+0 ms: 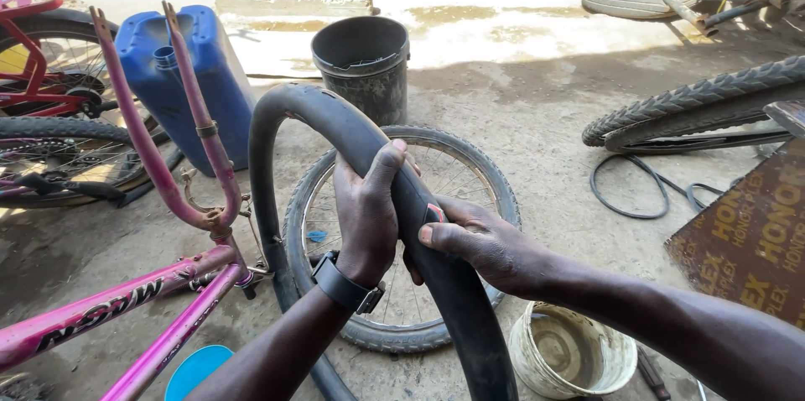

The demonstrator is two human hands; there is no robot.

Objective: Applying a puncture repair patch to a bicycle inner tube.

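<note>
Single head camera, looking down and forward from wearer's eye level, sitting close over both hands at frame centre. Left hand [366, 215] and right hand [480, 243] filling lower middle, forearms entering from bottom edge. View facing across dirt ground toward sunlit wet patch along top of frame. Pink bicycle frame [159, 200] cropping at left edge. No second view sharing scene.

Inner tube [369, 149] held up in front of a wheel [402, 242] lying on the ground.
Bucket [362, 65] behind the wheel, jerrycan [189, 82] and bike frame [151, 200] to its left, tub [574, 355] at right.
</note>
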